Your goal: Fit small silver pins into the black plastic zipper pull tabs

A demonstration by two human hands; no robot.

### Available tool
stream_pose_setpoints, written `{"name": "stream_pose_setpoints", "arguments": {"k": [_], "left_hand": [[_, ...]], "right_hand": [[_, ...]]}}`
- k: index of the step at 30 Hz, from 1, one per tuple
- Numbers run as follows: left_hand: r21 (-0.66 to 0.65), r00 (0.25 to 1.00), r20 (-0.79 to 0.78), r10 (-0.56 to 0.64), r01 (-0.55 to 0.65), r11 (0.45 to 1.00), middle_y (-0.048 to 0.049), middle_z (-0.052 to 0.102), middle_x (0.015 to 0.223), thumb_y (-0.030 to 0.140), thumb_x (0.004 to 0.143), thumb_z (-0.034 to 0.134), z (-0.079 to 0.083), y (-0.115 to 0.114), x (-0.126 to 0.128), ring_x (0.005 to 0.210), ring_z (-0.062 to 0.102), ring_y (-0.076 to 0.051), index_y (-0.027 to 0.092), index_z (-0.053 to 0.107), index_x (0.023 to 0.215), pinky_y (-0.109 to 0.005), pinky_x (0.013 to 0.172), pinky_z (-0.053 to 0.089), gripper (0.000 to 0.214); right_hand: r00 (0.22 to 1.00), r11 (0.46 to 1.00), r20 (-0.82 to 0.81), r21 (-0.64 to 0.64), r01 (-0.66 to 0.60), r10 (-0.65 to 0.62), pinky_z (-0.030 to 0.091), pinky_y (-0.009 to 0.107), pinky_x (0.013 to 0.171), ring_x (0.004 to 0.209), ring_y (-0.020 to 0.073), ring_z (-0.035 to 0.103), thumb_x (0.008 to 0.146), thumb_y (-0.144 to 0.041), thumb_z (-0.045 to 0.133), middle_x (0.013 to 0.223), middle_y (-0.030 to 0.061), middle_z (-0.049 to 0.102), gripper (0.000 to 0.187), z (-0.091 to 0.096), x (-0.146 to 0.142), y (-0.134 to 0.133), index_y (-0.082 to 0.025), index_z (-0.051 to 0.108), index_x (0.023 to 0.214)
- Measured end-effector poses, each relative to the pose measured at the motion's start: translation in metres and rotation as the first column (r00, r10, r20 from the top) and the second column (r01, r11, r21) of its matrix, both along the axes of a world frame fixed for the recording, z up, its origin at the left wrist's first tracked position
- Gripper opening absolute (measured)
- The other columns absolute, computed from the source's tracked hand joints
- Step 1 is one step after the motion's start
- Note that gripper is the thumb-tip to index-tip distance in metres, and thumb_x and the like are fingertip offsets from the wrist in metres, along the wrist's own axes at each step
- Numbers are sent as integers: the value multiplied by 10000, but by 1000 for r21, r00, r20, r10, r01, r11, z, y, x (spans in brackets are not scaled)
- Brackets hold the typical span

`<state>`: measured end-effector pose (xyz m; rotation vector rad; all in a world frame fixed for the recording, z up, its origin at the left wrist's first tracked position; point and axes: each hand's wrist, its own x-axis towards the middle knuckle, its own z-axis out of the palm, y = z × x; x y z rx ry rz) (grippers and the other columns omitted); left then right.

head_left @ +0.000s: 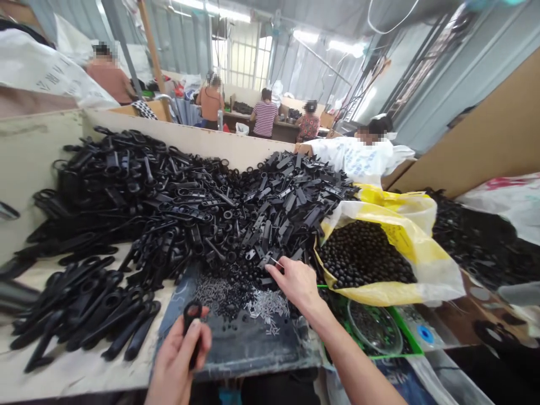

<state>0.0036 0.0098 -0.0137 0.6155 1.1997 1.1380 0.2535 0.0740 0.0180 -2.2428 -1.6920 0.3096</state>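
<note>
My left hand (179, 351) is closed around a black plastic handle piece (193, 320) with a ring end, held low over the dark work mat (253, 343). My right hand (295, 281) reaches to the edge of the big pile of black plastic parts (189, 202), thumb and forefinger pinched on a thin metal pin (276, 262). Small metal pins (265, 306) and black rings (228, 295) lie scattered on the mat between my hands.
A yellow and white bag of small black beads (367, 256) lies open at right. A clear bowl (373, 326) sits in a green tray below it. Long black handles (84, 309) lie at left. Cardboard walls surround the table; several people work behind.
</note>
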Motion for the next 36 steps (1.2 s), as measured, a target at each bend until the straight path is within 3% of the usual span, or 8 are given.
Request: {"name": "stream_pose_setpoints", "arguments": {"k": [6, 11, 15, 17, 19, 23, 31, 36], "left_hand": [[-149, 930, 368, 16, 41, 988, -114, 767, 982, 374, 713, 806, 10, 7, 4, 833, 648, -195, 134, 685, 1171, -285, 739, 491, 532], [-203, 897, 440, 45, 50, 978, -138, 771, 1057, 282, 786, 669, 15, 6, -8, 914, 667, -217, 119, 664, 1212, -320, 801, 469, 456], [-162, 904, 427, 4, 72, 984, -118, 773, 1067, 277, 796, 640, 11, 2, -8, 933, 651, -220, 139, 667, 1204, -339, 843, 452, 432], [-136, 900, 436, -18, 86, 987, -104, 774, 1066, 281, 801, 644, 8, 1, -4, 965, 648, -232, 155, 680, 1180, -359, 892, 441, 401], [-117, 900, 436, -27, 86, 989, -85, 773, 1065, 261, 798, 662, 6, 1, 0, 1004, 649, -249, 175, 689, 1163, -382, 934, 431, 376], [-132, 922, 387, 21, 33, 991, -67, 777, 1052, 237, 764, 708, 2, 6, 0, 1060, 651, -285, 193, 701, 1137, -415, 971, 423, 375], [-69, 898, 429, -97, 140, 988, -70, 763, 1173, 248, 782, 697, 1, -9, -5, 1231, 597, -286, 220, 733, 1184, -432, 1117, 365, 405], [-100, 911, 408, -56, 105, 989, -95, 776, 1131, 352, 793, 783, 0, -14, 2, 1199, 626, -287, 218, 747, 1147, -436, 1100, 399, 380]], "right_hand": [[972, 982, -167, 58, 179, -168, 410, 313, 669, 736, 254, 677, 915, -393, 621, 702, 65, 686, 225, -22, -15, 16, -205, 725, 846], [845, 961, -513, 127, 246, -149, 321, 259, 498, 501, 145, 458, 874, -680, 506, 591, -13, 528, 576, -17, -3, 15, -143, 712, 908], [708, 989, -706, 76, 131, -40, 247, 227, 421, 441, 89, 294, 780, -759, 605, 553, -55, 449, 623, -18, -33, -23, -154, 711, 887], [510, 999, -860, 4, -45, 26, 239, 216, 438, 473, 80, 295, 767, -671, 717, 580, -42, 484, 515, -24, -57, -41, -159, 711, 815], [412, 995, -910, 2, -101, 44, 272, 218, 474, 527, 94, 341, 752, -656, 744, 620, -21, 531, 505, -30, -77, -50, -154, 704, 770], [369, 997, -929, 1, -78, 30, 297, 220, 519, 580, 106, 359, 756, -675, 735, 640, -33, 508, 514, -31, -94, -52, -166, 664, 751], [191, 948, -978, -140, -285, -87, 226, 205, 501, 584, 89, 303, 663, -711, 801, 639, -44, 460, 584, -28, -108, -77, -165, 595, 677], [221, 955, -966, -188, -231, -136, 163, 204, 448, 512, 67, 247, 628, -777, 784, 578, -68, 414, 638, -26, -112, -80, -166, 611, 689]]}}
